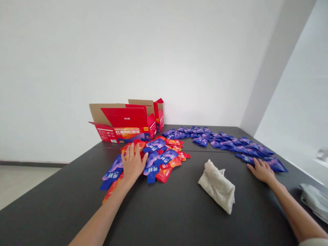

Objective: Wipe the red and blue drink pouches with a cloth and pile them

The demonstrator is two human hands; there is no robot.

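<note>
My left hand [133, 163] lies with its fingers spread over a loose heap of red and blue pouches. A blue pouch [114, 172] sticks out to its left, and more blue pouches [166, 156] overlap red pouches [164, 174] to its right. Far to the right, my right hand [261, 171] rests with fingers outstretched on the near end of a long row of blue pouches. The blue pouch [276, 164] at that end is partly behind the fingers. Neither hand is closed around anything.
Two open red cartons, a larger one [128, 119] and a smaller one [160, 118], stand at the back left. A crumpled grey cloth [217, 187] lies between my hands on the black table [176, 208]. Another grey cloth [315, 201] sits at the right edge. White walls rise behind.
</note>
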